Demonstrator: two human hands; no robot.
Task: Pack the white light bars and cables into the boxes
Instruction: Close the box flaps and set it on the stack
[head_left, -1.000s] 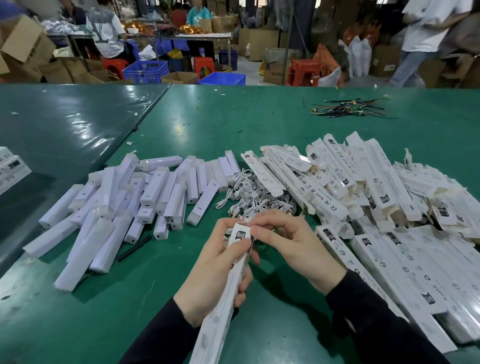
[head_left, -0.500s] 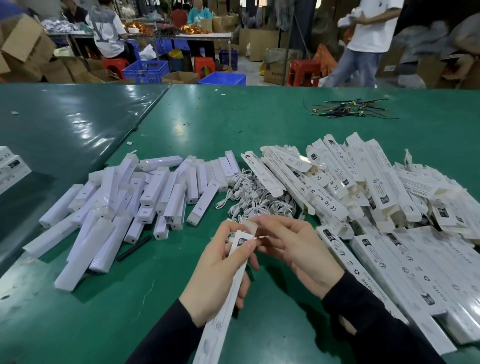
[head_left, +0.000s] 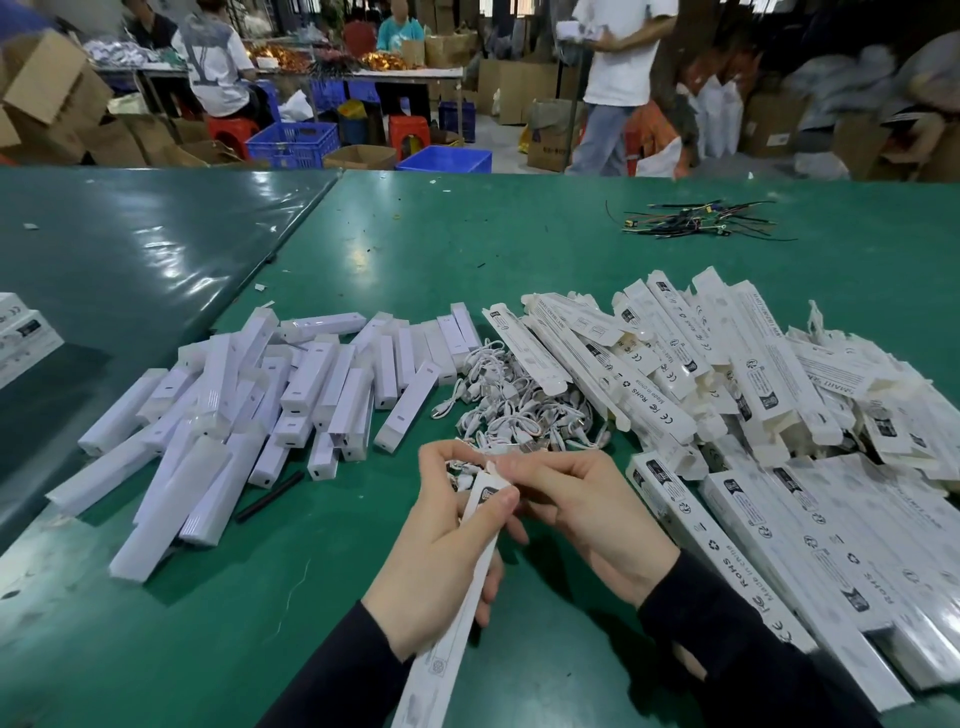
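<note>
Now my left hand (head_left: 441, 545) grips the box (head_left: 457, 587); my right hand's (head_left: 582, 512) fingers pinch its end flap (head_left: 493, 469). Next, I judge, tuck it shut.

I see even, bright overhead light. Glare patches shine on the green table (head_left: 363, 249) at upper left and centre. Soft shadows fall under the hands. The background people at the top are motion-blurred, and wide-angle distortion bends the frame edges.

Box (head_left: 457, 597) held – bars (head_left: 249, 410), cables (head_left: 514, 410) heaped
</note>
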